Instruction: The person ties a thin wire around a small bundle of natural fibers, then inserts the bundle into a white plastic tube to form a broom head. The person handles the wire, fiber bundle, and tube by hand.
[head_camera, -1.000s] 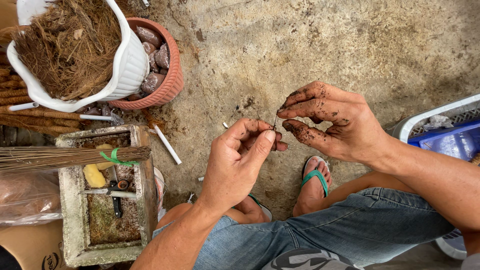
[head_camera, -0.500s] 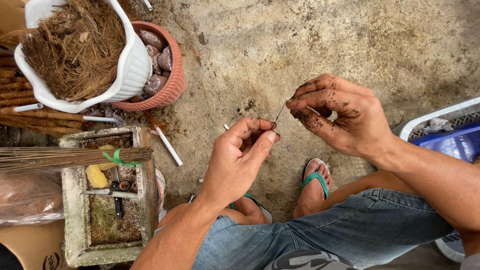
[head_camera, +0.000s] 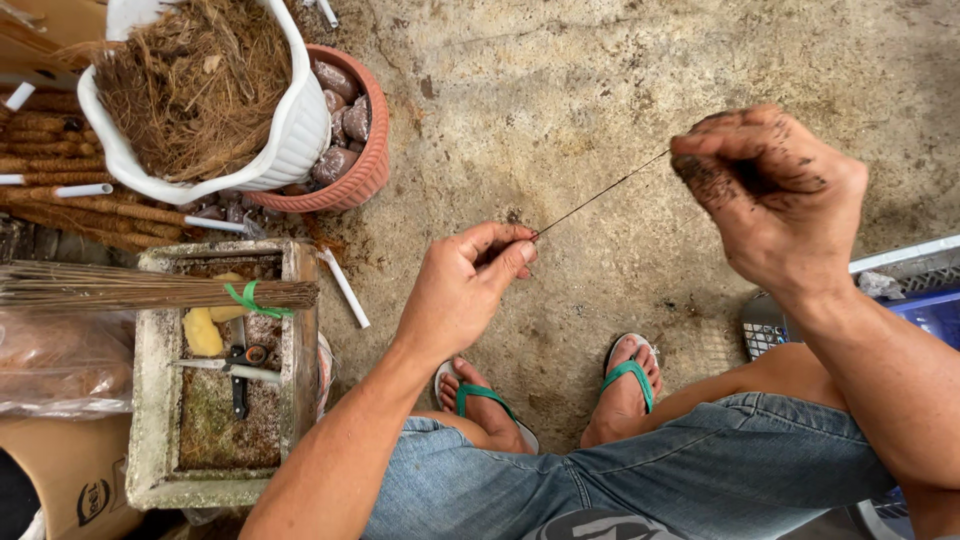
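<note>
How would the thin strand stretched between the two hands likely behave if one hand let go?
The thin strand looks hair-fine and runs straight only because the left hand and right hand pinch its ends apart, so it would probably droop or spring. It seems nearly weightless. The soil-smeared right fingers may grip it less surely.

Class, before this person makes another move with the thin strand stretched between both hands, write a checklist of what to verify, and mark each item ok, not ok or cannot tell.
1. Left hand pinches one end of the thin strand: ok.
2. Right hand grips the other end: ok.
3. Strand runs straight, without sag: ok.
4. Strand free of knots or fraying: cannot tell, too thin.
5. Right hand clean: not ok, dark soil on its fingers.
6. Scissors close by, in the concrete trough: ok.
</note>
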